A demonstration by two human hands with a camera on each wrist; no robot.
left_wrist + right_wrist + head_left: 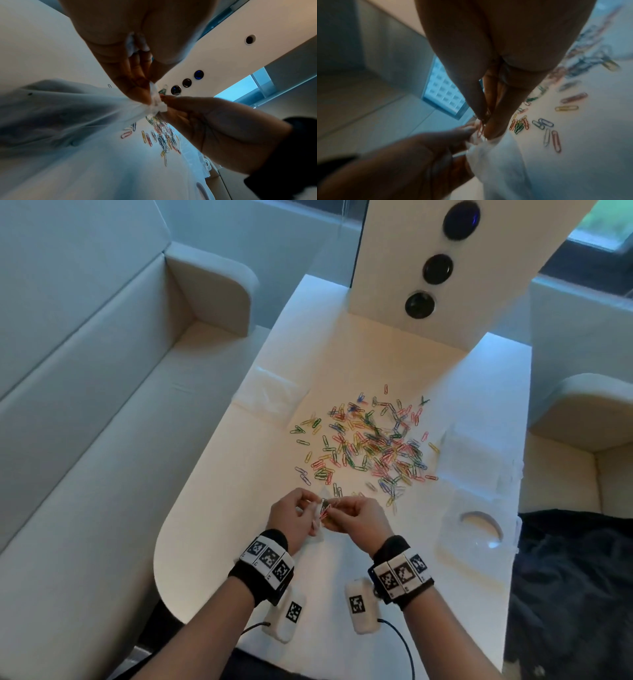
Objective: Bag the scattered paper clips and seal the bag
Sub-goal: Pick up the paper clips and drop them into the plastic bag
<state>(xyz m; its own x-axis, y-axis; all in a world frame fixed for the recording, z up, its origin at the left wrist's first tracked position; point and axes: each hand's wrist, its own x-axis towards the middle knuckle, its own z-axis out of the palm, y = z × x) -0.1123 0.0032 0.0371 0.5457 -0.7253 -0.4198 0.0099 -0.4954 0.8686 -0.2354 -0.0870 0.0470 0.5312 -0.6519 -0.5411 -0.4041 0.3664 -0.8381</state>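
Your white table (219, 508) carries one loose heap of coloured wire paper clips (370, 446), too many to count. Near its front edge your left hand (294, 517) pinches the crumpled mouth of one thin translucent bag (60, 115), while your right hand (356, 520) pinches a few clips (480, 129) at that mouth.

Head cam overhead; wrist cams close, upward; shared: paper clips (368, 446).

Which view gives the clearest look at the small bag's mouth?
The left wrist view: the bag fills the frame, its mouth bunched between the left hand and right hand. The right wrist view shows it blurred, with paper clips entering. In the head view the hands mostly hide it.
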